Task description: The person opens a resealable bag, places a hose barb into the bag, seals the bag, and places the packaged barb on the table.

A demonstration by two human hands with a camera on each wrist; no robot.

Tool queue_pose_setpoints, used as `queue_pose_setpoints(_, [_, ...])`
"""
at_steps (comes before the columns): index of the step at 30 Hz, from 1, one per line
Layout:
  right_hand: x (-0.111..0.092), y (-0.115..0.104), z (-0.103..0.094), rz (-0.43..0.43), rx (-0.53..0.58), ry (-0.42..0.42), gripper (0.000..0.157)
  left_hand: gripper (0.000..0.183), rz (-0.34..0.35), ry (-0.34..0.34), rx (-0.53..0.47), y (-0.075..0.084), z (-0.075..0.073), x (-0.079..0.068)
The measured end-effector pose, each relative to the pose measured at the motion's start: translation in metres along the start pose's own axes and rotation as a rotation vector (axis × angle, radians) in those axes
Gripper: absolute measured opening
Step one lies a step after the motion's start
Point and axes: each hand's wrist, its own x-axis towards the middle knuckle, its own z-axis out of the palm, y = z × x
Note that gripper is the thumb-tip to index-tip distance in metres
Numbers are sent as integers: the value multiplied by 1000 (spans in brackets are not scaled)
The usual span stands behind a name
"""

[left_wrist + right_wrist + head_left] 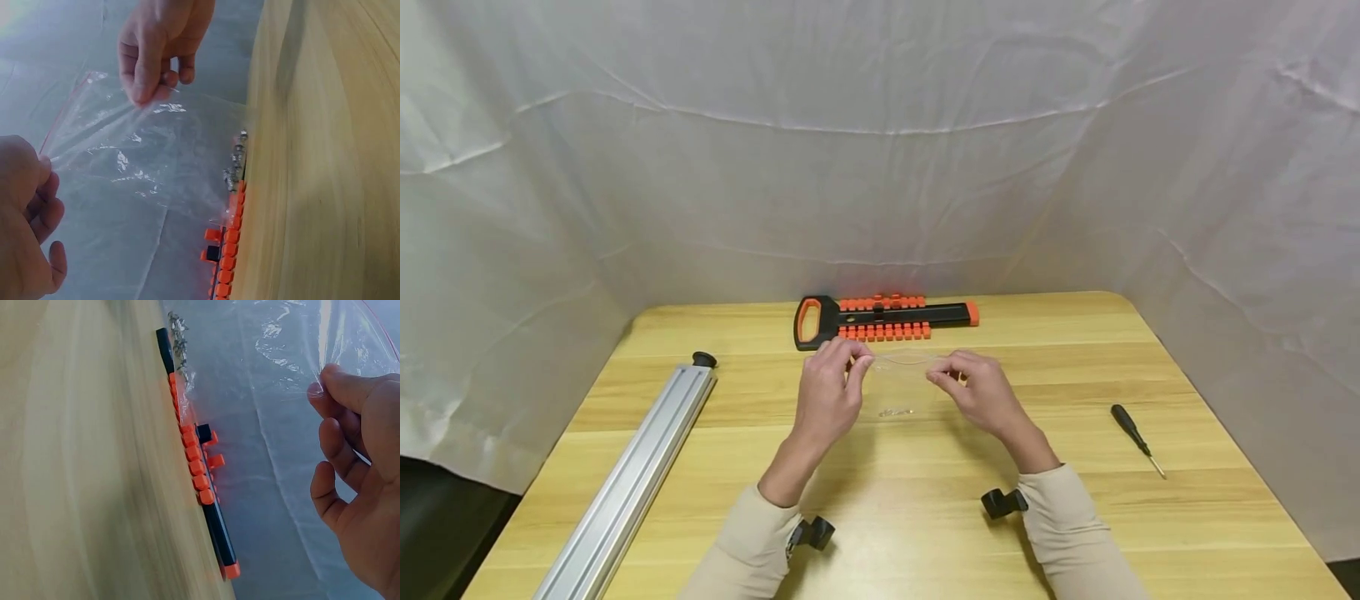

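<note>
A clear zip-lock plastic bag (pixel 181 150) with a red line along its top is held up between both hands above the table. Several small silvery metal parts, possibly screws, (pixel 236 159) lie at the bottom of the bag. My left hand (pixel 833 387) pinches one side of the bag near its top edge between thumb and finger. On the opposite side, my right hand (pixel 981 392) pinches the plastic with thumb and forefinger, its other fingers (pixel 331 487) loosely bent. The bag's mouth looks slightly parted in the head view.
Behind the hands lies a black and orange toothed tool holder with a loop handle (pixel 887 317). A long silver aluminium rail with a black knob (pixel 632 475) runs along the left. To the right rests a black-handled screwdriver (pixel 1137 437). Grey-white fabric (pixel 880 183) encloses the wooden table.
</note>
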Motion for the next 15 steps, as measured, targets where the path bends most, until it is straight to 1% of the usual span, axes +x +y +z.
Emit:
queue_pose_setpoints(3, [0,0,-1,31,9,-7,7,12,-19,-37,16,2,-1,0])
queue_pose_setpoints(7, [1,-4,-6,74,93,41,12,13,-41,-68,-2,4,0,1])
queue_pose_setpoints(10, [3,-6,-9,75,154,81,10,14,-48,-84,-25,4,0,2])
queue_pose_setpoints(15, [5,-9,-12,68,194,126,9,15,-56,-113,-50,4,2,2])
